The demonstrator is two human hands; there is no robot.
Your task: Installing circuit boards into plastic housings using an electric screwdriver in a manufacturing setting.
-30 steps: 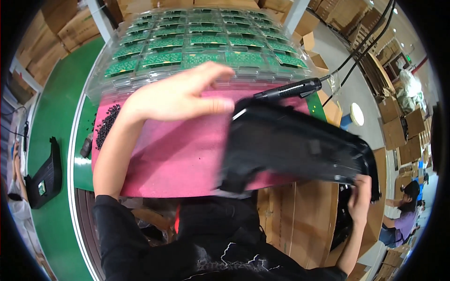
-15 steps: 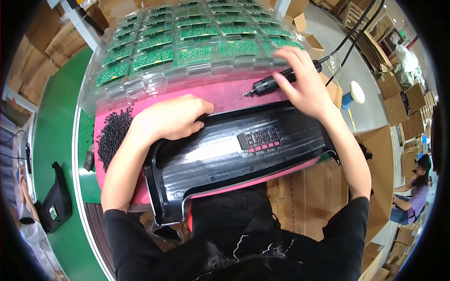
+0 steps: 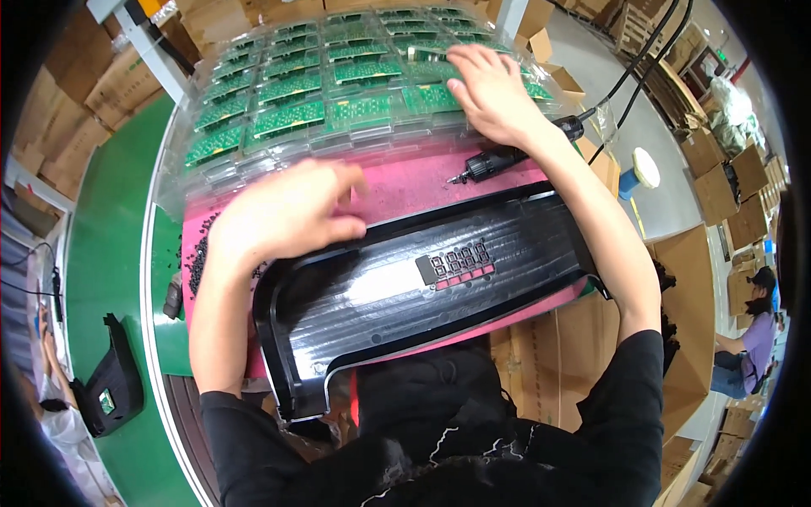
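Note:
A long black plastic housing [image 3: 439, 283] with a small display window lies across the pink mat [image 3: 414, 182] in front of me. My left hand [image 3: 283, 215] rests on its upper left edge, fingers spread and a little blurred. My right hand [image 3: 494, 93] reaches far out over the clear plastic trays of green circuit boards [image 3: 279, 101], its fingers touching a tray at the right. A black electric screwdriver [image 3: 507, 156] lies on the mat under my right wrist, not held.
A pile of small black screws [image 3: 196, 262] sits on the mat's left edge. A green conveyor belt [image 3: 101, 287] runs along the left, carrying another black housing [image 3: 110, 389]. Cardboard boxes [image 3: 701, 253] stand at right, where another person [image 3: 752, 338] sits.
The black housing was set down flat on the mat. My right hand let go of the screwdriver and moved up onto the circuit board trays. My left hand stayed at the housing's left end.

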